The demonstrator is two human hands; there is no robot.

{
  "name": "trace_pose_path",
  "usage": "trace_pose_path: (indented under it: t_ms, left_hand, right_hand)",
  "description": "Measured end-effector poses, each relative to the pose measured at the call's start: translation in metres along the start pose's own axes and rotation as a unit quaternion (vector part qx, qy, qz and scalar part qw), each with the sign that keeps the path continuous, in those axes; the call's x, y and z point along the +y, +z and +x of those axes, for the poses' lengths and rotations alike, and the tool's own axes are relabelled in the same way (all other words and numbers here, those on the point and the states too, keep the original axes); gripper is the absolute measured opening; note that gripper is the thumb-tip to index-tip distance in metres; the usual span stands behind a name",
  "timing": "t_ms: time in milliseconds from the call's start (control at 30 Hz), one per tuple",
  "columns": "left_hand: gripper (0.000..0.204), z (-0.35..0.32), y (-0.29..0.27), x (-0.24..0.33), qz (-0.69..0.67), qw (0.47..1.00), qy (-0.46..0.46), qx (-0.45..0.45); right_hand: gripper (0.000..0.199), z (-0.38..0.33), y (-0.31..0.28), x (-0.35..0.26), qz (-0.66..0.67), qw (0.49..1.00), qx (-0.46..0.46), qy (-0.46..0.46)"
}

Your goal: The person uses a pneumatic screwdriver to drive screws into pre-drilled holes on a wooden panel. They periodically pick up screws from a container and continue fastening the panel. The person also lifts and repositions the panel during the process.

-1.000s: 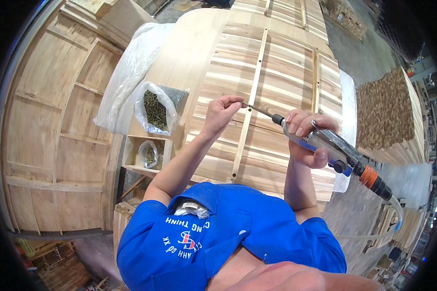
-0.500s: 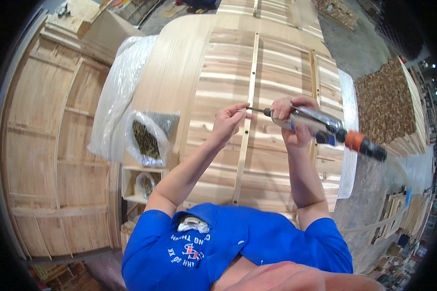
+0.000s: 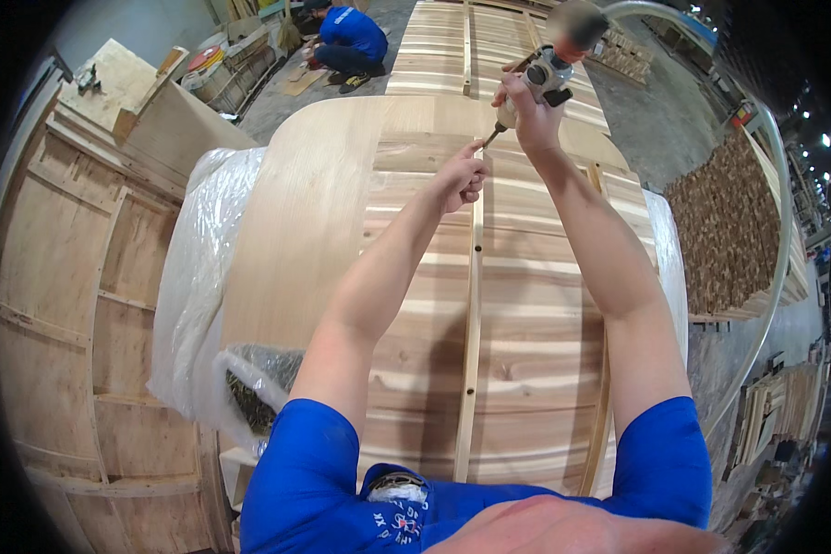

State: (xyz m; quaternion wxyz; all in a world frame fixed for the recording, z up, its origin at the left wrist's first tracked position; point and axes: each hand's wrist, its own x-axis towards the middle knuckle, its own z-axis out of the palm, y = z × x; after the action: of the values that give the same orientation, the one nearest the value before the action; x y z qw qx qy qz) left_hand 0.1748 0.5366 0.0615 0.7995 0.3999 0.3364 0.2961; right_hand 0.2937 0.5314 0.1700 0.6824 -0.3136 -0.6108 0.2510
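Head view: the left hand [image 3: 463, 181] extends its index finger at the wooden strip [image 3: 475, 314], other fingers curled; whether they pinch anything, I cannot tell. The right hand [image 3: 532, 116] wraps its fingers round the power driver [image 3: 552, 68], bit [image 3: 495, 136] just beside the left fingertip.

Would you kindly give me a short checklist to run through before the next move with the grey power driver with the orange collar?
1. Right hand gripping the grey power driver: ok, fingers wrapped around it.
2. Left hand clear of the slim dark metal bit: not ok, index fingertip right beside its tip.
3. Screw on the bit: cannot tell, too small.
4. Bit touching the narrow pale wooden strip: cannot tell, the fingertip crowds that spot.
5. Translucent flexible hose clear of the right forearm: ok, it arcs to the right.
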Motion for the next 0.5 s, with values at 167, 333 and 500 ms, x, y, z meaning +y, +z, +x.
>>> trace_pose_path:
  t_ms: [167, 333, 500]
  left_hand:
    - [0.069, 0.061, -0.025, 0.003, 0.067, 0.997, -0.023, 0.012]
    - [0.069, 0.09, -0.045, 0.001, 0.109, 0.993, -0.047, 0.017]
    - [0.068, 0.099, -0.056, -0.004, 0.139, 0.989, -0.036, 0.022]
  right_hand:
    - [0.018, 0.029, -0.003, 0.06, -0.01, 1.0, 0.003, -0.017]
    - [0.019, 0.042, -0.006, 0.096, 0.02, 1.0, 0.022, 0.004]
    - [0.02, 0.044, 0.001, 0.086, 0.067, 0.996, -0.04, 0.04]
